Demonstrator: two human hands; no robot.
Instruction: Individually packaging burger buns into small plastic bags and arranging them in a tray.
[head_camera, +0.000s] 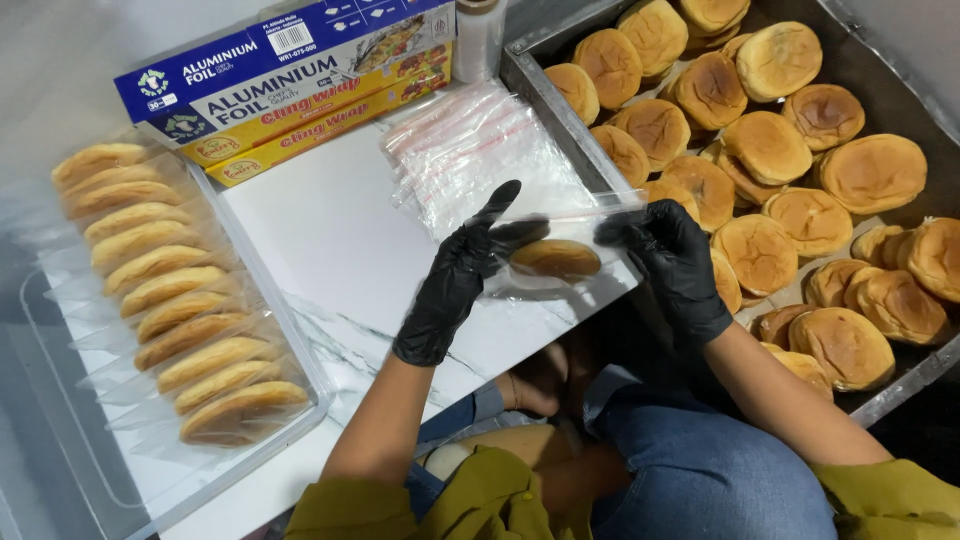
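Note:
Both my hands wear black gloves. My left hand (455, 275) grips the left edge of a clear plastic bag (590, 235) held flat above the white table edge. A round golden bun (555, 258) lies inside that bag. My right hand (675, 260) pinches the bag's right edge, close to the metal tray. The bag's mouth is near my right fingers; whether it is sealed I cannot tell.
A metal tray (545, 85) at right holds several loose buns (770, 145). A clear bin (300, 350) at left holds a row of bagged buns (190, 335). A pile of empty bags (470, 150), foil and wrap boxes (290, 75) and a wrap roll (478, 35) lie behind.

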